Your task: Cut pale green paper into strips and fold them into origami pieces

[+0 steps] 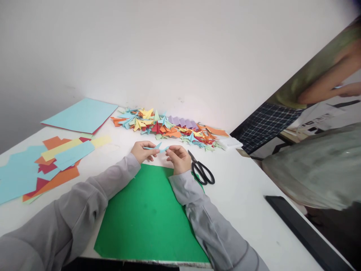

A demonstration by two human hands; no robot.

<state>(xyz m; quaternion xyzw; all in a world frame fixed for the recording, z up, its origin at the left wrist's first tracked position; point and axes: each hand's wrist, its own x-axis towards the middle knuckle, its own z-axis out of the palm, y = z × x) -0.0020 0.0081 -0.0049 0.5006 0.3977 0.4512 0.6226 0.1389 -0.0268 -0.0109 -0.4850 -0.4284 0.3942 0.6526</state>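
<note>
Above the far edge of a green mat [149, 210], both hands hold a small folded piece of light blue paper [163, 150] between them. My left hand [145, 151] pinches its left part between thumb and fingers. On the other side, my right hand [178, 158] is closed on the paper's right end. Black-handled scissors [201, 170] lie just right of my right hand. Behind the hands spreads a long pile of small folded paper shapes [169, 128] in many colours.
Cut paper pieces [67, 150] overlap on the left, with larger blue sheets [81, 114] behind. A wall stands behind the white table [239, 210]. A black strip-shaped object [299, 229] lies at the right edge. Other people are visible at the right.
</note>
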